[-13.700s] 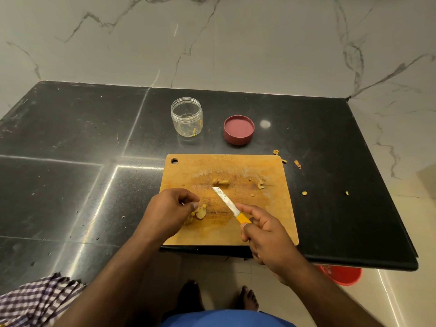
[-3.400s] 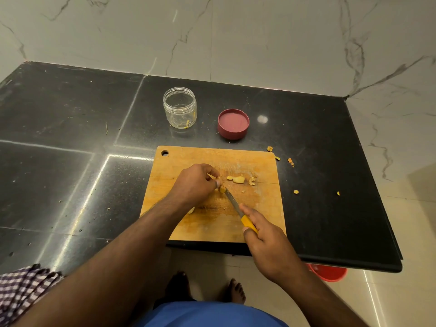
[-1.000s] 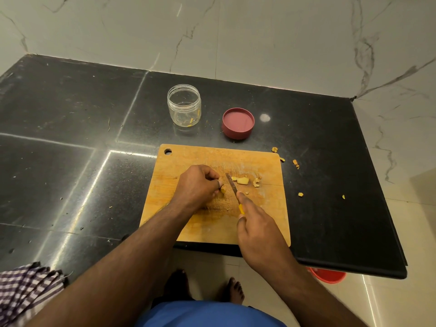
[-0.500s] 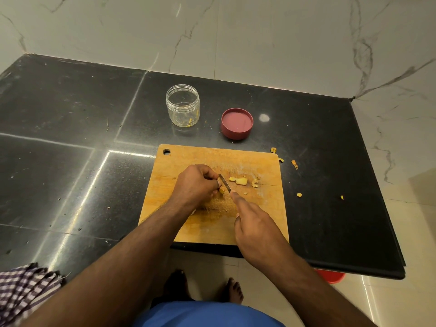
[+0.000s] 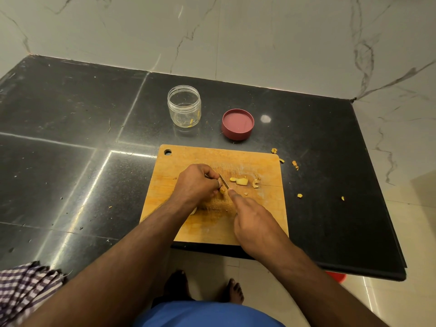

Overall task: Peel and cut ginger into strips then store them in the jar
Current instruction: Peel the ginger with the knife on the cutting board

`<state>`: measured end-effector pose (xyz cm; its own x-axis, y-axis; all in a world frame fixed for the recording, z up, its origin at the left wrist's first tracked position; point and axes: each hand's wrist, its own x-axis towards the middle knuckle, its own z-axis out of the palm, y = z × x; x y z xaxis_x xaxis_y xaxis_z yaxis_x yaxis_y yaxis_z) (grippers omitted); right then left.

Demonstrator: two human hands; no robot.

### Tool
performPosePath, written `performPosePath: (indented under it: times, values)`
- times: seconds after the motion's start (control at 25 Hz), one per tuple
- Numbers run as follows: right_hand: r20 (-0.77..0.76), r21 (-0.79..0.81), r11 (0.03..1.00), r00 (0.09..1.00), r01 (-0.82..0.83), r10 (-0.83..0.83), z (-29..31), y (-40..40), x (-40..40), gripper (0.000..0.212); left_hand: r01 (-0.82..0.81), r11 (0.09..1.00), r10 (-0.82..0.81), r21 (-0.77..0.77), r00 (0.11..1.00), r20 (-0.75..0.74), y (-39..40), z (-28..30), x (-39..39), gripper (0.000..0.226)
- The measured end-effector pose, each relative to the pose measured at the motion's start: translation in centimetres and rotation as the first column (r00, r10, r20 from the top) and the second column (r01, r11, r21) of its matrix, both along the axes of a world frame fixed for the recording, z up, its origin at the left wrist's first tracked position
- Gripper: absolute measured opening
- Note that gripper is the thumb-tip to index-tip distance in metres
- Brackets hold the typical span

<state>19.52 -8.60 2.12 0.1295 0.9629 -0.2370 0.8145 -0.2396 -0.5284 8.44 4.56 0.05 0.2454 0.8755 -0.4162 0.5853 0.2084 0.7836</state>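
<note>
Two hands at the board (image 5: 207, 223): your left hand (image 5: 195, 182) has its fingers pinching the ginger (image 5: 222, 190), your right hand (image 5: 252, 220) grips the knife (image 5: 224, 181). Keep fingertips tucked, slice thin.

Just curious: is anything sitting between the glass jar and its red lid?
No. In the head view, only bare black countertop separates the open jar from the upturned red lid.

Dim, warm indoor light w/ greenish cast. An overhead lamp is glaring as a white spot on the black countertop (image 5: 266, 118), streaks shining along its seams. Wide-angle lens is bending edges; the forearms are looking soft.
</note>
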Motion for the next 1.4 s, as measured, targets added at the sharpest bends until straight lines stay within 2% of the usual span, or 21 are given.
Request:
performPosePath:
  times: [0.28, 0.64, 0.8, 0.92, 1.04, 1.16, 1.4]
  values:
    - [-0.069, 0.031, 0.999, 0.997, 0.041, -0.039, -0.1, -3.5, 0.2, 0.055, 0.000, 1.000, 0.000, 0.005, 1.000, -0.006, -0.2, 0.0, -0.2, 0.006]
    - [-0.121, 0.065, 0.978, 0.974, 0.199, -0.190, 1.0, -5.3, 2.0, 0.052, 0.055, 0.998, -0.055, -0.015, 0.997, -0.049, 0.0, 0.7, -0.2, 0.011]
    - [-0.122, 0.049, 0.978, 0.973, 0.204, -0.197, 0.8, -5.4, 2.0, 0.053, 0.186, 0.970, -0.152, 0.156, 0.966, -0.207, 0.4, 0.9, 0.1, 0.012]
    - [-0.116, 0.050, 0.979, 0.975, 0.196, -0.189, 0.6, -5.0, 1.5, 0.053, 0.393, 0.859, -0.271, 0.329, 0.893, -0.359, 0.5, 0.7, 1.8, 0.020]
    - [-0.117, 0.047, 0.977, 0.973, 0.206, -0.199, 0.5, -4.9, 1.4, 0.054, 0.519, 0.791, -0.353, 0.325, 0.820, -0.451, 0.6, 0.5, 3.3, 0.020]
    - [-0.119, 0.039, 0.974, 0.969, 0.222, -0.216, 0.2, -5.1, 1.7, 0.054, 0.500, 0.814, -0.348, 0.295, 0.827, -0.441, 1.1, 0.4, 3.7, 0.005]
    - [-0.116, 0.029, 0.985, 0.979, 0.172, -0.168, -0.3, -4.6, 2.0, 0.054, 0.381, 0.907, -0.329, 0.182, 0.908, -0.258, 2.1, 2.6, 2.1, 0.008]
